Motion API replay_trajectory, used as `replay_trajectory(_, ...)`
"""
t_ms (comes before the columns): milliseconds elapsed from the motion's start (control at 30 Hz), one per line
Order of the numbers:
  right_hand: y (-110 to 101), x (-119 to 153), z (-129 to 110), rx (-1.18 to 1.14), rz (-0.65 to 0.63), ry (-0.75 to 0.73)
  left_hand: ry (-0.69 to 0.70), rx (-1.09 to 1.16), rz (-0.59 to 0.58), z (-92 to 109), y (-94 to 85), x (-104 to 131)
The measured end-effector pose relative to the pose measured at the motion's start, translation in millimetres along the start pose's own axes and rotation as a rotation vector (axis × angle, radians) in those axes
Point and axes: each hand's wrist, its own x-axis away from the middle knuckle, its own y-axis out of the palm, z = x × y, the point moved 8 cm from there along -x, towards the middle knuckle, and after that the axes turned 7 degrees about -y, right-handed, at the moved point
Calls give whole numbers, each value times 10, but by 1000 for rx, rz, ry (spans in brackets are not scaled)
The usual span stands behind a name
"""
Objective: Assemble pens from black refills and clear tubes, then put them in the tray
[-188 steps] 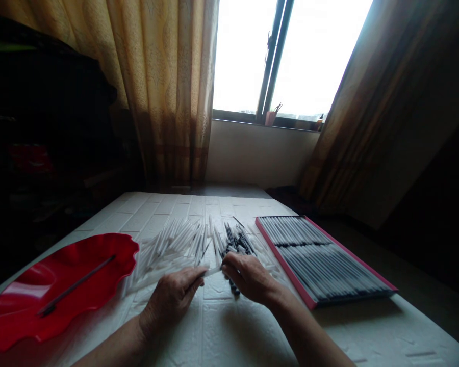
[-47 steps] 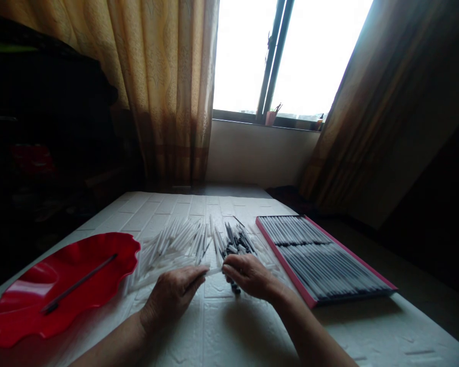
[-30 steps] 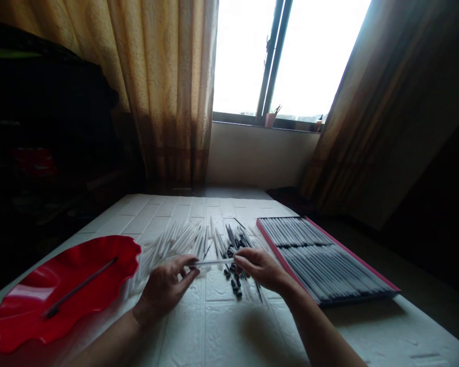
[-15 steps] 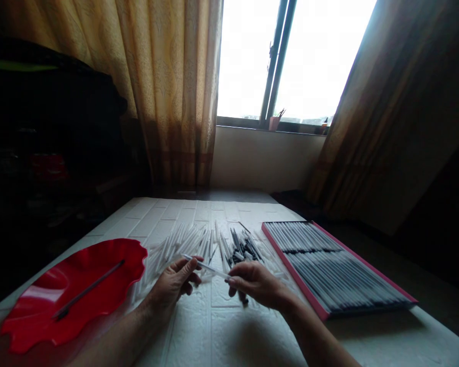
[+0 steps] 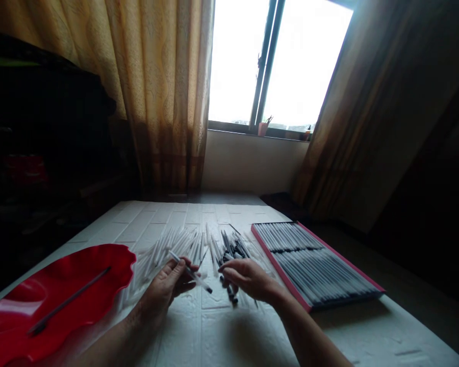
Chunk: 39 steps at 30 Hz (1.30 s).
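"See pen (image 5: pixel 201 281)?"
"Pinched slantwise, probably for control, by left hand (image 5: pixel 168 283), midway between side edges of surface (image 5: pixel 214 339)."
"Right hand (image 5: pixel 248 279)?"
"Curled near black caps (image 5: pixel 233 298); can't tell whether holding anything."
"Box (image 5: pixel 283 275)?"
"Near right edge, likely for easy reach."

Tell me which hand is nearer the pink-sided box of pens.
Right. The right hand is a little left of the pink-sided box in view; the left hand, holding a clear pen, is farther left, with the right hand between it and the box.
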Motion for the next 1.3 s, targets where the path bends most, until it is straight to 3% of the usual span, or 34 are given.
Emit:
replay_trajectory(100, -521, 118, 66, 202, 151, 78, -7, -35, -29, -16, 14, -10)
replay_trajectory(167, -799, 258, 94, 347, 184, 151, -10, -64, -52, -58, 48, 1)
replay_trajectory(267, -967, 506, 107, 551, 153, 256, -15, -109, -85, -138, 107, 32)
replay_trajectory(467, -715, 829, 134, 805, 55, 401, -30, -196, -133, -213, 172, 18)
replay_trajectory(733, -499, 841, 237, 940, 65, 474, -27, -289, -182, -295, 269, -38)
replay_trajectory(1000, -414, 802, 208, 869, 85, 353, -46, -385, -287, -246, 337, 76)
replay_trajectory(1133, -363, 644, 101, 655, 148, 157, -54, -436, -292, -208, 338, 117)
replay_trajectory(1300, -376, 622, 159, 571, 116, 133, -26, -489, -277, -232, 310, 95)
